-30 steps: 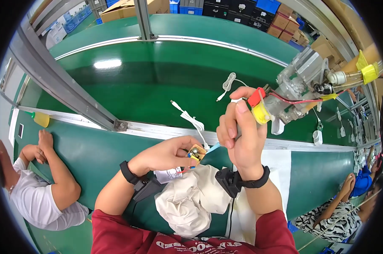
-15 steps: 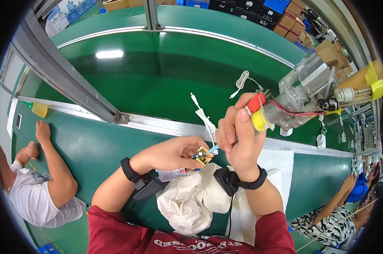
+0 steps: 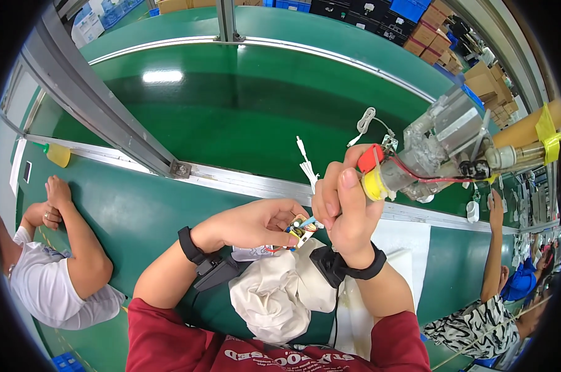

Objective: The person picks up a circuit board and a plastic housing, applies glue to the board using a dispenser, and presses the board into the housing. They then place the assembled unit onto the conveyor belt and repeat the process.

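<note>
My left hand (image 3: 252, 223) is closed around the edges of a small circuit board (image 3: 304, 232) with wires and raised components. In a fist, my right hand (image 3: 353, 214) grips the front end of a hanging glue gun (image 3: 426, 152), bulky, smeared with clear glue and wrapped in yellow tape. A red part (image 3: 370, 159) sits above my thumb. From under my right fingers a thin blue nozzle (image 3: 309, 221) reaches to the board; whether it touches is too small to tell. Below the hands lies a crumpled white cloth (image 3: 271, 301).
Beyond the metal rail (image 3: 243, 181) runs a green belt (image 3: 224, 118) carrying a white cable (image 3: 306, 166) and a coiled cable (image 3: 367, 121). A metal post (image 3: 100, 93) rises at left. Co-workers sit on both sides; one arm (image 3: 495, 242) reaches to the belt at right. White paper (image 3: 410, 242) covers the bench.
The board has tilted slightly in my left hand, and my right hand has shifted a little left with the glue gun. The cables slid right. The right co-worker's arm stretched out toward the belt.
</note>
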Available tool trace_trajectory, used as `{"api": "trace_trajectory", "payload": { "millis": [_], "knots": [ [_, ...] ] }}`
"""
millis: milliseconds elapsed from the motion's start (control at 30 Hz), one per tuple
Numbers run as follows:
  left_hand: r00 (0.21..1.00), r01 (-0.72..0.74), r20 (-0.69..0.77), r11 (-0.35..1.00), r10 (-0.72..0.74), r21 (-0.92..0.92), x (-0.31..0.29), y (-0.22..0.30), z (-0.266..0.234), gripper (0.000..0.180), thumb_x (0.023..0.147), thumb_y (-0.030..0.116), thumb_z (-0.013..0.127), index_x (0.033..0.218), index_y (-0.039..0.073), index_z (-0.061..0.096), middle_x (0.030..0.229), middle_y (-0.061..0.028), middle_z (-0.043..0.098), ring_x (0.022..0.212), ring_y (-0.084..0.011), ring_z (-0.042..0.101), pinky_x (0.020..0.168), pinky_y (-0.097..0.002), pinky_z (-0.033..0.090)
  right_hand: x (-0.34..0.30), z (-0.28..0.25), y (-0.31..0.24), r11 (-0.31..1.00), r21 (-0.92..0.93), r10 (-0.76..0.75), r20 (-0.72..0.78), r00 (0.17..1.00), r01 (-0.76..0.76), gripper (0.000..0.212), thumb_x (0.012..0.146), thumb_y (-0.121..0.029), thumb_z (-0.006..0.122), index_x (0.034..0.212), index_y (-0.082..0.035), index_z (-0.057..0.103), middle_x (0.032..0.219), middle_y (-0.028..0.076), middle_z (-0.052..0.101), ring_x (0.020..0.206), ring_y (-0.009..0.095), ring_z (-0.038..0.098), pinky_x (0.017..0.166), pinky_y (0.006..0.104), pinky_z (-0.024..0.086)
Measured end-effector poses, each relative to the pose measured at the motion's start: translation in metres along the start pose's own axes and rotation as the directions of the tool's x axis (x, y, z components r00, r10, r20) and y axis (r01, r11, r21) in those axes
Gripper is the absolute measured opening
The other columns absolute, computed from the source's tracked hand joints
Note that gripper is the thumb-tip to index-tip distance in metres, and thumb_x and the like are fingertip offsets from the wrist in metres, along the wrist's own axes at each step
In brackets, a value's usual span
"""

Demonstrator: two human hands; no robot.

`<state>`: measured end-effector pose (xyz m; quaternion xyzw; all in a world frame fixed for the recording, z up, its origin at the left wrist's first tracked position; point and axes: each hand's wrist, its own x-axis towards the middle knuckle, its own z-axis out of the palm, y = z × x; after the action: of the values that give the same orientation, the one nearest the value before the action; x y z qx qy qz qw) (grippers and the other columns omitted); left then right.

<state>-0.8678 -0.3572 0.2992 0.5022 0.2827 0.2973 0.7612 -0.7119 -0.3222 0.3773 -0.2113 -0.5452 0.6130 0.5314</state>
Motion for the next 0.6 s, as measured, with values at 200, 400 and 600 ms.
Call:
{"api": "trace_trajectory", "payload": {
  "millis": [200,400,600],
  "knots": [
    [1.000,0.021,0.000,1.000,-0.021,0.014,-0.0002,0.0020,0.0006,0.035,0.090,0.002,0.061,0.122,-0.001,0.047,0.105,-0.0053,0.061,0.086,-0.0078,0.058,0.072,-0.0236,0.048,-0.0001,-0.0006,0.0008,1.000,-0.001,-0.008,-0.020,1.000,0.008,0.020,0.097,-0.023,0.047,0.092,-0.009,0.034,0.053,-0.001,0.035,0.037,0.006,0.029,0.035,0.0217,0.026],
    [1.000,0.012,0.002,1.000,-0.013,0.027,-0.0008,0.0007,0.0016,0.036,0.090,0.005,0.063,0.122,0.000,0.048,0.109,-0.0042,0.060,0.089,-0.0077,0.056,0.075,-0.0243,0.048,-0.0009,-0.0036,0.0016,1.000,0.001,-0.027,-0.025,0.999,0.027,0.018,0.097,-0.022,0.046,0.093,-0.009,0.035,0.053,-0.001,0.035,0.036,0.006,0.028,0.035,0.0217,0.025],
    [0.999,0.032,-0.002,0.998,-0.032,0.052,-0.0023,0.0048,0.0041,0.037,0.089,0.007,0.064,0.122,0.001,0.048,0.110,-0.0038,0.060,0.090,-0.0074,0.056,0.076,-0.0248,0.047,-0.0010,-0.0097,0.0023,1.000,-0.018,-0.024,-0.011,1.000,0.024,0.016,0.098,-0.022,0.044,0.094,-0.010,0.035,0.054,-0.001,0.035,0.037,0.006,0.028,0.035,0.0220,0.025]
  ]
}}
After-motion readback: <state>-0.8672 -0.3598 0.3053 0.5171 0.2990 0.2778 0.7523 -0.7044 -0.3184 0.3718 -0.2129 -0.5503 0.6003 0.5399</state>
